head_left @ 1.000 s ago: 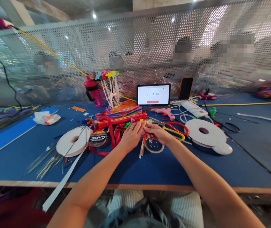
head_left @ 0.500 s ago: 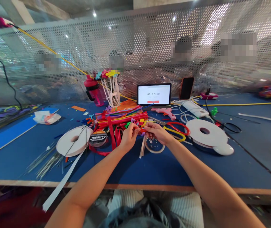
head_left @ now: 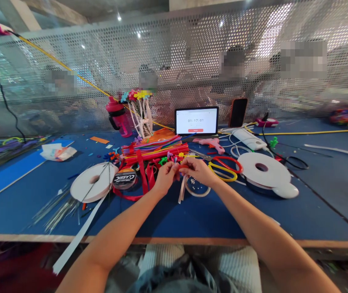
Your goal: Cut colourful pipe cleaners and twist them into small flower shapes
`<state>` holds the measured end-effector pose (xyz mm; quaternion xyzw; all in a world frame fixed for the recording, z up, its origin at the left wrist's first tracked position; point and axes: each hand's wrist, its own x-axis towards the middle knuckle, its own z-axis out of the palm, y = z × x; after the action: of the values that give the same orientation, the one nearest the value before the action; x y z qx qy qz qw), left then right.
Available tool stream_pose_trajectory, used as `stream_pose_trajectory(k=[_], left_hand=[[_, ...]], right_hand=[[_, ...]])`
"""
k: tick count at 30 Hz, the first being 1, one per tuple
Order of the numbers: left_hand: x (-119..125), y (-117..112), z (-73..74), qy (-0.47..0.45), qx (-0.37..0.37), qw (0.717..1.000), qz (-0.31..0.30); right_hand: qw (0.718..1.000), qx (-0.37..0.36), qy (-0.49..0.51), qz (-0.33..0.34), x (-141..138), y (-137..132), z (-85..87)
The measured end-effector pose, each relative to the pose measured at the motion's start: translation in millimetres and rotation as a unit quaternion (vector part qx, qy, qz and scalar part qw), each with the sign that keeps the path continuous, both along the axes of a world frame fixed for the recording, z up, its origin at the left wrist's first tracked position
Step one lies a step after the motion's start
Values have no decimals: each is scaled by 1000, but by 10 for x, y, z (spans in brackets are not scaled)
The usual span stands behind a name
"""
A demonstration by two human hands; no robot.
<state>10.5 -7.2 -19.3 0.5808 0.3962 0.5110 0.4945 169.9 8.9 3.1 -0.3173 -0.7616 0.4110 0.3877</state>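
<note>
My left hand (head_left: 165,177) and my right hand (head_left: 198,172) meet over the blue table (head_left: 192,219), both pinched on a small red pipe-cleaner piece (head_left: 182,167) held between their fingertips. A white strip (head_left: 181,191) hangs down from the piece to the table. Just behind my hands lies a pile of coloured pipe cleaners (head_left: 154,149). A clear tape ring with small white beads inside (head_left: 196,188) lies under my right hand.
Red and yellow scissors (head_left: 224,167) and a big white ribbon reel (head_left: 263,171) lie to the right. Another white reel (head_left: 93,186) and a black spool (head_left: 125,179) lie to the left. Behind stand a tablet (head_left: 196,121), a phone (head_left: 238,112), a pink glue gun (head_left: 210,143) and a pink bottle (head_left: 119,116). People sit beyond the mesh screen.
My hands have lifted the small red piece slightly and my left fingers have curled from flat into a pinch. The tablet's timer has gone from 01:17:00 to 01:17:01.
</note>
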Motion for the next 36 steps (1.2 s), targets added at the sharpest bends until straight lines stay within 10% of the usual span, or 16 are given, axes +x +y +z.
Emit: stream_pose_trajectory(k=[8,36], left_hand=[[7,-5,28,-97,-18,995,-30],[24,-77,12,-18,12,1000,-7]], right_hand=[[999,-27,19,-27,2,6,14],[996,53,6,-72,-46,-29,0]])
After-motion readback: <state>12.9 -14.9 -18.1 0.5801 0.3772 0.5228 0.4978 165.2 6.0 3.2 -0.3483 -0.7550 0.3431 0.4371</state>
